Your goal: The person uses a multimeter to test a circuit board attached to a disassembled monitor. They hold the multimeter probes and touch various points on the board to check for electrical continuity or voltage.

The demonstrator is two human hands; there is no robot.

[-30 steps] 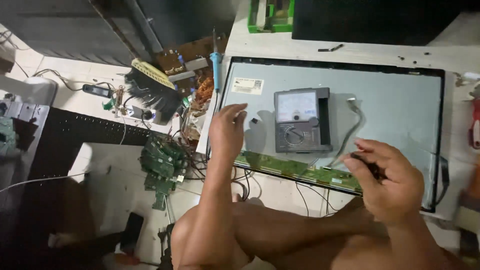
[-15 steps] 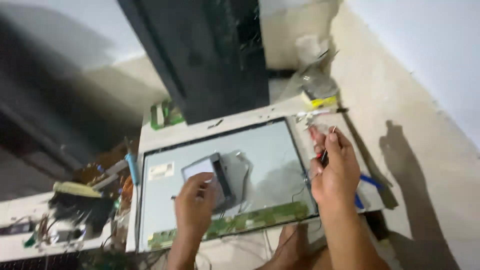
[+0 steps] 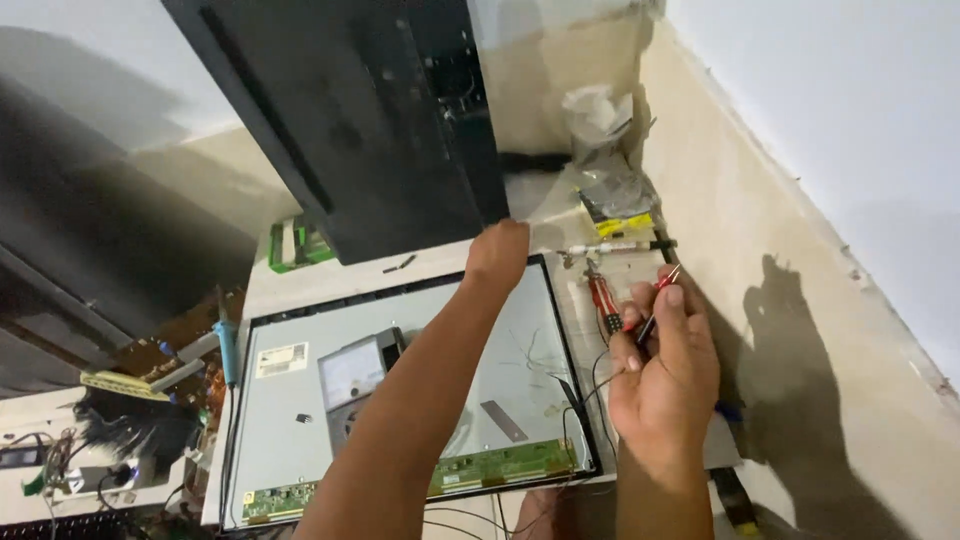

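- Probe leads (image 3: 655,305), red and black, pinched in right hand (image 3: 665,375) beside display panel (image 3: 520,350); tips hard to make out.
- Analog meter (image 3: 352,372) on panel, partly hidden by forearm.
- Left hand (image 3: 497,250) at panel's far edge, fingers curled out of sight; grip unclear.

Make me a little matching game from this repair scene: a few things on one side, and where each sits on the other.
Things:
1. analog meter
2. green circuit strip
3. probe leads
4. blue-handled tool

Places:
A. along the panel's near edge
B. in the right hand
C. lying on the grey panel
D. off the panel's left edge

Pairs: 1-C, 2-A, 3-B, 4-D
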